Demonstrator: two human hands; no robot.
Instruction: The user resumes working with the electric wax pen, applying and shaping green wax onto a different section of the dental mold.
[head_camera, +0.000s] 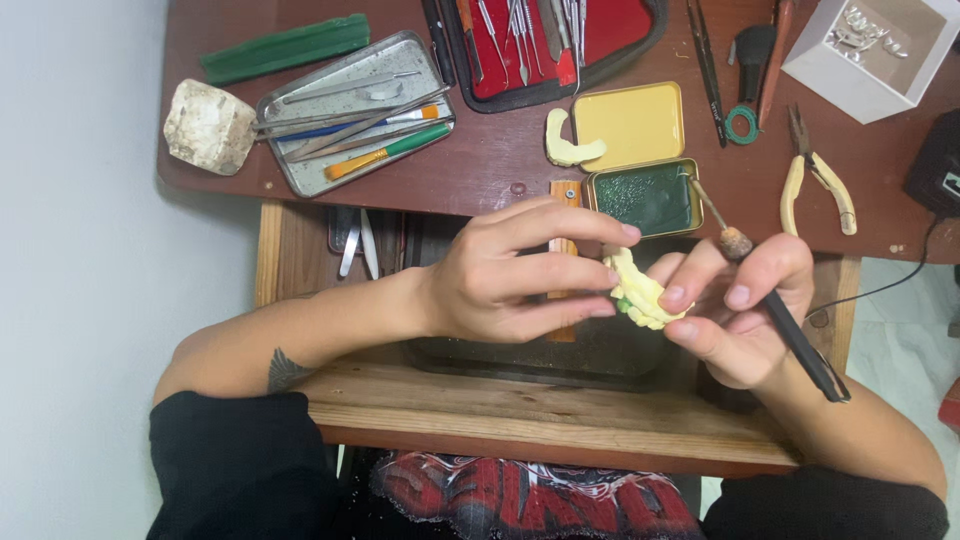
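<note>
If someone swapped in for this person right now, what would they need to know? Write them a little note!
Left hand: fingers pinch the pale yellow tooth model over the wooden drawer.
Right hand: steadies the model with its fingertips and holds the black-handled tool like a pen, tip pointing up toward the open green wax tin.
Nearby on the desk: a second yellow model piece, the tin's yellow lid, pliers, and a metal tray of tools.
Done: green bits show on the model.
Left: cannot tell how much.
</note>
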